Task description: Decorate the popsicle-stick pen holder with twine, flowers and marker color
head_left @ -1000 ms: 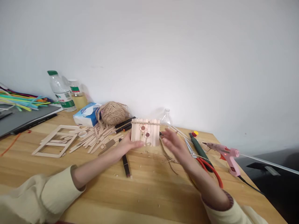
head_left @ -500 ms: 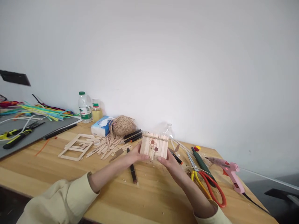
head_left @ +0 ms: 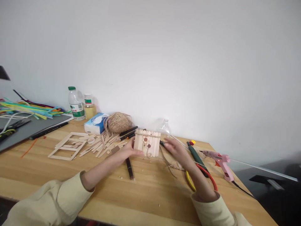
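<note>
My left hand point(head_left: 130, 148) grips the left side of a small craft-stick box point(head_left: 154, 147), its thumb along the lower front edge. Two flowers with dark red centres decorate the box front, and a strip of twine runs along its top. My right hand point(head_left: 175, 149) is apart from the box, just to its right, fingers extended and slightly blurred. By its fingertips shows the dark end of a marker point(head_left: 162, 143); the rest is hidden. Beneath the right forearm, the scissors point(head_left: 210, 177) with red and yellow handles are partly covered.
A marker point(head_left: 129, 168) lies before the left hand. Farther left are loose craft sticks point(head_left: 100, 146), stick frames point(head_left: 68, 147), a twine ball point(head_left: 119, 122), a tissue pack point(head_left: 95, 124) and bottles point(head_left: 76, 106). A pink glue gun point(head_left: 218, 161) sits near the right table edge.
My right hand has let go of the box and moved slightly up and right of it. My left hand still holds the box. The view has shifted a little to the right.
</note>
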A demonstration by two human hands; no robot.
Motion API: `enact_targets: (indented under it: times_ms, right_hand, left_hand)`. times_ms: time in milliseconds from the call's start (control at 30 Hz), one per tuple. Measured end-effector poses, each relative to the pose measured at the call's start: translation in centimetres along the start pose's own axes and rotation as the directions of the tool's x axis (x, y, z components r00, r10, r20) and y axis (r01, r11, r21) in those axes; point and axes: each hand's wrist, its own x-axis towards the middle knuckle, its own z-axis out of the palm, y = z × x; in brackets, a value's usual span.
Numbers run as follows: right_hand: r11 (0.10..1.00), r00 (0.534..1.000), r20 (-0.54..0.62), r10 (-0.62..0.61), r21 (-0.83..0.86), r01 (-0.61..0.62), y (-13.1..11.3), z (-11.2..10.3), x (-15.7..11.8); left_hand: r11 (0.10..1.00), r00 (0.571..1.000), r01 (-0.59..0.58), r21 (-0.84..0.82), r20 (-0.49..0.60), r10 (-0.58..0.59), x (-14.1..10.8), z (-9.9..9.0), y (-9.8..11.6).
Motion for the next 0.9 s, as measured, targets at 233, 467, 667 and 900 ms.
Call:
enact_targets:
  times_ms: [233, 467, 667, 900]
  right_hand:
    - [0.766, 0.970, -0.058, 0.237, -0.602, -0.224, 3.5, -3.7, 1.5]
    - [0.713, 0.978, -0.046, 0.203, -0.678, -0.180, 3.5, -2.1, 1.7]
    - [0.845, 0.983, -0.156, -0.101, -0.536, 0.002, -2.1, -1.5, 0.6]
    - [0.804, 0.832, -0.109, -0.543, -0.355, 0.478, -6.9, 3.7, -1.9]
  left_hand:
    - [1.000, 0.999, 0.006, -0.009, -0.042, -0.006, 0.1, -0.1, -0.5]
    - [1.000, 1.000, -0.005, -0.021, -0.029, 0.004, -0.2, 0.4, -0.1]
    - [0.999, 0.995, -0.018, -0.034, -0.097, 0.014, -0.5, 1.2, 0.4]
    - [0.998, 0.988, -0.044, -0.039, -0.150, 0.038, -0.9, 2.0, 1.1]
